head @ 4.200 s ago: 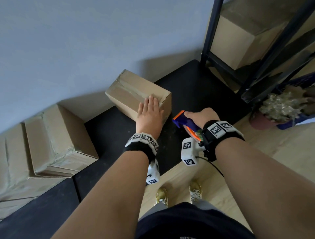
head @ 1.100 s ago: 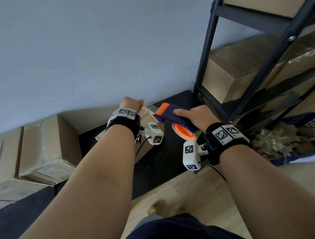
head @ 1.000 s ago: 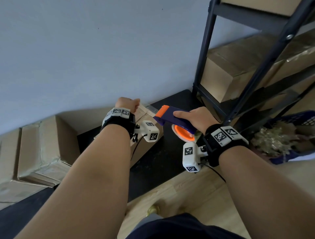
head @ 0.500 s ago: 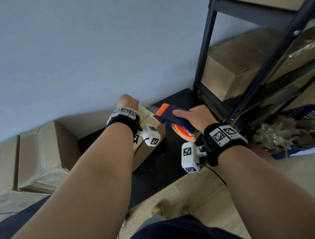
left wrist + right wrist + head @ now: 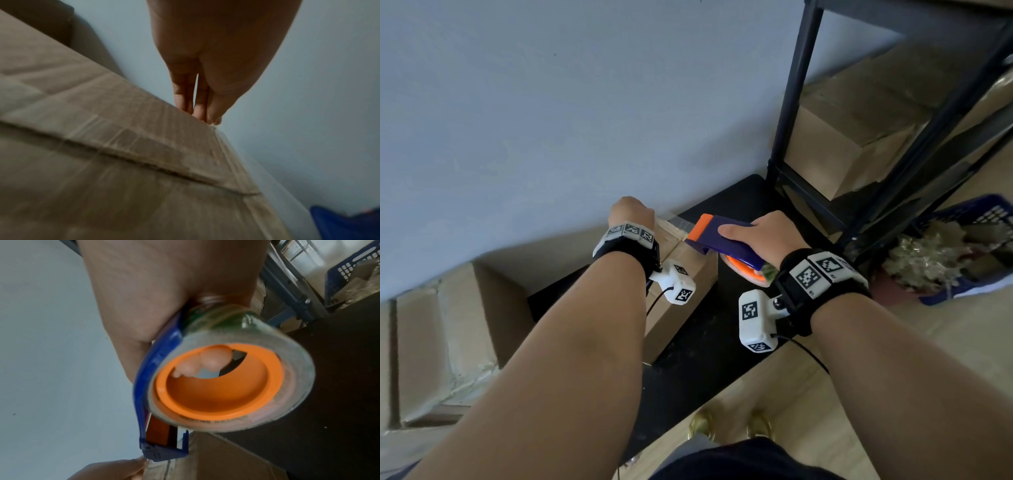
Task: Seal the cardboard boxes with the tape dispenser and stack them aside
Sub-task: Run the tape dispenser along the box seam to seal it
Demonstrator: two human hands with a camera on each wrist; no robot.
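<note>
Cardboard box (image 5: 681, 274) is set on a black worktop (image 5: 709, 335) close to the grey wall (image 5: 551, 102), its long axis running from the person toward the wall and its taped centre seam (image 5: 144, 164) lying along that axis. At the far top edge the left hand (image 5: 631, 212) is placed, straight fingers (image 5: 185, 94) pressed down over the box's far end. Just to the right, the right hand (image 5: 767, 236) is wrapped around the blue and orange tape dispenser (image 5: 722, 240), fingers hooked through the orange core (image 5: 218, 386); the dispenser's orange nose is pointed at the far corner of the box, beside the left hand, and a clear strip of tape (image 5: 676, 222) is stretched between the two. Sealed boxes (image 5: 448, 342) are stacked to the left. A black shelf frame (image 5: 787, 102) holding more cartons stands to the right, and a blue basket (image 5: 979, 219) sits beyond it on the wooden floor (image 5: 774, 394).
</note>
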